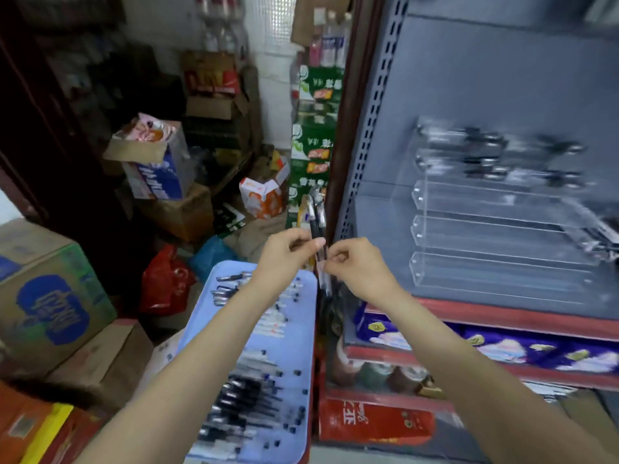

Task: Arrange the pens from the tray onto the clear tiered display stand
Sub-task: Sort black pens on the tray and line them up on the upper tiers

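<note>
**Stand partly stocked, most pens still on the tray**

A small bunch of pens [317, 226] is held upright between both hands, above the far right corner of the tray. The left hand [288, 249] pinches the barrels between thumb and curled fingers; the right hand [351, 262] pinches them lower down from the other side. Both grips are thus closed on the bunch, and neither is released.

Toward 3 o'clock of the hands, on the grey shelf [469, 95], the clear tiered display stand [502, 229] is seen. Dark pens are visible on its upper two tiers, though blurred; the three lower tiers appear to hold nothing.

At 6 o'clock of the hands, the blue tray [298, 329] is seen loaded with many pens, a dense dark group near its close end and scattered ones farther up.

The task is judged to be in its early part: the held bunch is not yet placed, and most of the stock remains to be moved.
</note>
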Demonstrator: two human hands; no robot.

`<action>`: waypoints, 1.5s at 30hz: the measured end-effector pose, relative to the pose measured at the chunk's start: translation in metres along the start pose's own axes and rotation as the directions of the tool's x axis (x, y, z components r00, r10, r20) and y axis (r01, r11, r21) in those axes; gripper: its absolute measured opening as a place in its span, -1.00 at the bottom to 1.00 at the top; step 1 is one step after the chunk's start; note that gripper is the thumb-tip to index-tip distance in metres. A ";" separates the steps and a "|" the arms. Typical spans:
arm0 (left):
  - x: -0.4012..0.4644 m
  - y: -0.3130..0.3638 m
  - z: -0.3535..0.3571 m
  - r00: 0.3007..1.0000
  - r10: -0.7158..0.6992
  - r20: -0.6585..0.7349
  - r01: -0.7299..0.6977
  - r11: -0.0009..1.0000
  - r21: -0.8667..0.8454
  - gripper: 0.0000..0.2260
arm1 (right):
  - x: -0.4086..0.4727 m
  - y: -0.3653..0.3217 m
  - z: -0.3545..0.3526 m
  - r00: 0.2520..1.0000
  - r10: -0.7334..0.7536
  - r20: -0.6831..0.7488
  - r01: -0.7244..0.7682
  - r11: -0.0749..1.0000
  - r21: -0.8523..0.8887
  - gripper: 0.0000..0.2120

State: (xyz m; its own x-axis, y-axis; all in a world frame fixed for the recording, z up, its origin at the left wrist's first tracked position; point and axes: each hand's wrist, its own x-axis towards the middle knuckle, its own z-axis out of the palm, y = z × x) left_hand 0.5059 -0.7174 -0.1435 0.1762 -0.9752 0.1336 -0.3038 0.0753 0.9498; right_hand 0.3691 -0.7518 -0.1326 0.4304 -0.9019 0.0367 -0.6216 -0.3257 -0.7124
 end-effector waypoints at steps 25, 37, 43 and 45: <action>0.149 0.183 0.297 0.887 0.461 0.037 -0.406 0.738 0.539 -0.73 | 0.004 0.234 -0.377 0.768 0.218 -0.602 0.361 0.629 0.689 -0.87; 0.192 0.178 0.355 0.929 0.329 0.169 -0.364 0.731 0.578 -0.86 | 0.016 0.270 -0.409 0.755 0.268 -0.598 0.357 0.597 0.718 -0.88; 0.197 0.179 0.356 0.958 0.257 0.130 -0.284 0.769 0.572 -0.85 | 0.023 0.269 -0.405 0.774 0.252 -0.581 0.356 0.586 0.728 -0.87; 0.199 0.181 0.357 0.965 0.232 0.121 -0.259 0.781 0.568 -0.85 | 0.024 0.268 -0.404 0.781 0.249 -0.574 0.354 0.580 0.733 -0.87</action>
State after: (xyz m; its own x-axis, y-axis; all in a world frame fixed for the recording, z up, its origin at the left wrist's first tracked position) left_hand 0.1516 -0.9718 -0.0464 -0.0143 -0.9489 0.3151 -0.8145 0.1938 0.5468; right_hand -0.0514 -0.9752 -0.0400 -0.1939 -0.9477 0.2536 0.2717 -0.3003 -0.9143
